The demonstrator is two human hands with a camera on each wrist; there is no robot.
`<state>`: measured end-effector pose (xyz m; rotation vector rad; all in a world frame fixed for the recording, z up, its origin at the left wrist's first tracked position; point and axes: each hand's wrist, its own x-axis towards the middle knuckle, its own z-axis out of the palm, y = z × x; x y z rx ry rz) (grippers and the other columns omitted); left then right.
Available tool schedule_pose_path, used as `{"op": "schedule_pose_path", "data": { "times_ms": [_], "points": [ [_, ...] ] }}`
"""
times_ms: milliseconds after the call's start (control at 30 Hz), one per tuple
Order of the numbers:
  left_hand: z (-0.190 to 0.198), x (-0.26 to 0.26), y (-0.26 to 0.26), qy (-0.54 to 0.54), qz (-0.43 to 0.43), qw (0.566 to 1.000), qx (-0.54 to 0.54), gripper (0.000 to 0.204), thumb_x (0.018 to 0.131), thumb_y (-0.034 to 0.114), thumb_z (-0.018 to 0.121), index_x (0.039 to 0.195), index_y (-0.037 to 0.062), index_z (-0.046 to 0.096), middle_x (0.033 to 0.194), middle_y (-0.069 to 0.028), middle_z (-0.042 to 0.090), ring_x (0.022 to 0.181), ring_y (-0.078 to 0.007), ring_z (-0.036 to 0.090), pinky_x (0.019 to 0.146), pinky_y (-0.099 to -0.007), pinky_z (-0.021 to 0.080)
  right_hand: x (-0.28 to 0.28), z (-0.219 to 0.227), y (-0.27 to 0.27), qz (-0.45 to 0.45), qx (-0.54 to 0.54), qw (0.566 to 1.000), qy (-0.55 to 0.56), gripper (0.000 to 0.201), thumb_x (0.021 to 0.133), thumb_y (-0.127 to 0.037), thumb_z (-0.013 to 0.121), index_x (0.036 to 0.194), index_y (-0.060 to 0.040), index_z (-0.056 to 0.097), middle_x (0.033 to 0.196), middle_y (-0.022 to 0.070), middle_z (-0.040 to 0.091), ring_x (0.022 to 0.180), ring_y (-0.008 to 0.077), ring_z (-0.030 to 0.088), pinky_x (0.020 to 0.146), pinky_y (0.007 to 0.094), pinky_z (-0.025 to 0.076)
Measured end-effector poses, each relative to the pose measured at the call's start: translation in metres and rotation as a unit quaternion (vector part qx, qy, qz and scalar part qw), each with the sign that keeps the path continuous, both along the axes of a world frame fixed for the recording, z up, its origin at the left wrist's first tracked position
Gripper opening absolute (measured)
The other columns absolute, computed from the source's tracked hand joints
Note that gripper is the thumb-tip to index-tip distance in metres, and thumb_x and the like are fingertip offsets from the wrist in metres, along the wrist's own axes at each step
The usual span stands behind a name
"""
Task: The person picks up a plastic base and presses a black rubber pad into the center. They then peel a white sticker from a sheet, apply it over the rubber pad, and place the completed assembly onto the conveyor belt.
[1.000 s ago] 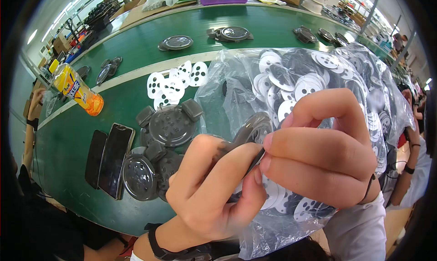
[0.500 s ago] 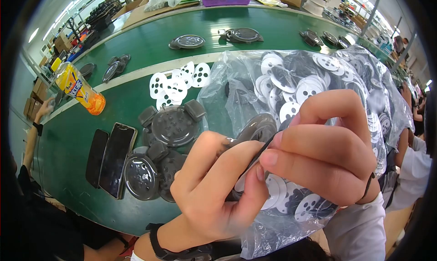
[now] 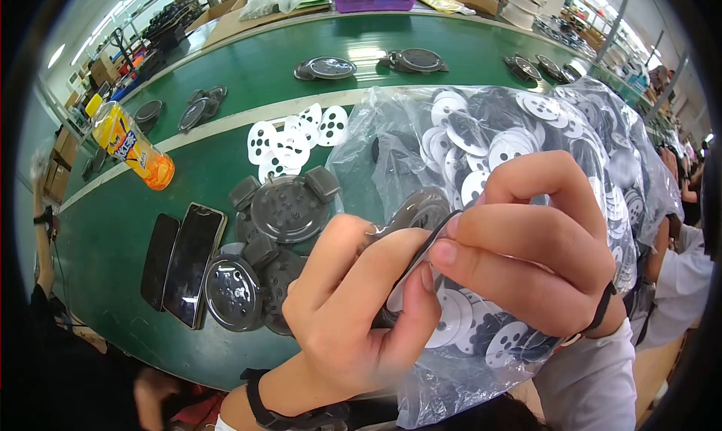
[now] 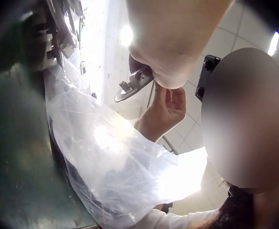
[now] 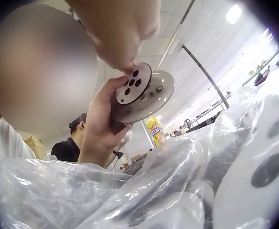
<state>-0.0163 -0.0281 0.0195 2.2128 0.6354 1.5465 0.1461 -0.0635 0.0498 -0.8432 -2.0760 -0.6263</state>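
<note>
My left hand (image 3: 361, 303) grips a round, dark translucent plastic part (image 5: 162, 98). Against its face lies a thin oval pad with a white side and several holes (image 5: 140, 85), seen nearly edge-on in the head view. My left thumb lies on the pad near its edge. Opposite, my right hand (image 3: 534, 243) pinches the pad's upper edge between thumb and fingers. Below both hands a large clear plastic bag (image 3: 361, 138) is filled with similar white and black pads (image 3: 511, 145). The left wrist view shows the plastic part's rim (image 4: 130, 90) from the side.
More dark plastic parts (image 3: 289, 209) lie left of the hands, beside two phones (image 3: 194, 250). Several loose white pads (image 3: 282, 145) and a drink bottle (image 3: 131, 145) lie further back. Beyond runs a green belt (image 3: 263, 74) carrying similar parts. Other people are at both sides.
The right fingertips have shifted slightly along the pad's edge, and more of its pale side shows. Parts on the belt have moved right. The person at left has moved an arm.
</note>
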Motion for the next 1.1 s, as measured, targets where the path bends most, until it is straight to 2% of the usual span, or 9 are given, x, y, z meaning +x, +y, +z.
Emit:
{"op": "schedule_pose_path", "data": {
  "times_ms": [67,167,467,600,667,900,1000,1067,1100],
  "points": [
    [0.001,-0.001,-0.001,0.006,0.002,1.000,-0.002,0.022,0.062,-0.002,0.063,0.084,0.0007,0.062,0.064,-0.0072,0.043,0.047,-0.0159,0.042,0.041,-0.0242,0.034,-0.002,-0.001,0.002,0.008,0.001,1.000,0.009,0.030,0.052,-0.005,0.070,0.082,-0.0076,0.064,0.078,0.0041,0.058,0.065,0.0192,0.050,0.051,0.0257,0.041],
    [0.001,-0.001,0.000,0.005,0.000,1.000,-0.001,0.022,0.062,-0.002,0.063,0.083,0.0007,0.062,0.064,-0.0071,0.043,0.047,-0.0160,0.041,0.041,-0.0243,0.034,-0.003,-0.003,0.006,0.028,-0.021,0.996,0.082,0.027,0.054,-0.002,0.071,0.079,-0.0059,0.062,0.074,0.0059,0.057,0.063,0.0204,0.052,0.051,0.0271,0.042],
    [-0.002,0.001,0.000,0.021,0.016,0.999,0.032,0.024,0.060,-0.002,0.064,0.083,0.0017,0.062,0.066,-0.0063,0.043,0.047,-0.0153,0.042,0.041,-0.0237,0.035,0.001,-0.008,0.014,0.061,-0.001,0.996,0.069,0.020,0.061,0.000,0.069,0.076,-0.0014,0.057,0.072,0.0085,0.055,0.060,0.0240,0.052,0.051,0.0296,0.044],
    [0.000,0.001,-0.003,0.026,0.016,0.999,0.018,0.024,0.060,-0.003,0.064,0.083,0.0015,0.062,0.066,-0.0063,0.043,0.046,-0.0151,0.043,0.041,-0.0234,0.035,0.000,-0.007,0.015,0.048,-0.003,0.998,0.042,0.015,0.065,-0.002,0.067,0.075,-0.0006,0.055,0.070,0.0089,0.054,0.058,0.0246,0.051,0.050,0.0304,0.043],
    [0.000,-0.001,-0.006,0.049,-0.007,0.999,-0.005,0.020,0.066,-0.002,0.056,0.085,-0.0074,0.058,0.071,-0.0118,0.049,0.054,-0.0164,0.043,0.046,-0.0246,0.032,0.001,-0.007,0.015,0.046,-0.003,0.998,0.031,0.015,0.067,-0.003,0.066,0.075,0.0000,0.054,0.070,0.0093,0.053,0.058,0.0248,0.050,0.049,0.0307,0.042],
    [-0.004,0.001,-0.004,0.028,-0.034,0.999,-0.006,0.019,0.066,-0.003,0.055,0.084,-0.0071,0.057,0.070,-0.0109,0.048,0.054,-0.0162,0.042,0.047,-0.0237,0.032,0.003,-0.007,0.018,0.049,-0.017,0.999,-0.012,0.015,0.075,-0.010,0.060,0.076,0.0021,0.051,0.068,0.0103,0.050,0.055,0.0248,0.047,0.045,0.0312,0.037],
    [-0.002,0.000,-0.004,0.033,-0.048,0.998,-0.039,0.017,0.067,-0.003,0.055,0.083,-0.0068,0.056,0.069,-0.0101,0.046,0.053,-0.0161,0.042,0.047,-0.0239,0.031,0.004,-0.009,0.020,0.061,-0.003,0.998,-0.017,0.017,0.078,-0.012,0.058,0.075,0.0024,0.050,0.068,0.0105,0.050,0.055,0.0246,0.046,0.044,0.0313,0.036],
    [0.003,-0.001,-0.004,0.047,-0.031,0.997,-0.049,0.022,0.063,-0.004,0.061,0.085,-0.0004,0.062,0.068,-0.0089,0.049,0.052,-0.0183,0.049,0.046,-0.0249,0.039,0.002,-0.010,0.022,0.071,0.015,0.997,-0.013,0.018,0.078,-0.013,0.057,0.075,0.0025,0.050,0.068,0.0104,0.049,0.055,0.0244,0.046,0.044,0.0314,0.036],
    [0.001,-0.001,-0.003,0.047,-0.031,0.997,-0.048,0.022,0.063,-0.004,0.061,0.085,-0.0004,0.062,0.068,-0.0089,0.049,0.052,-0.0183,0.049,0.046,-0.0249,0.039,0.001,-0.010,0.021,0.056,0.036,0.997,-0.034,0.019,0.076,-0.014,0.058,0.073,0.0021,0.050,0.068,0.0099,0.049,0.054,0.0241,0.046,0.044,0.0310,0.035]
  ]
}}
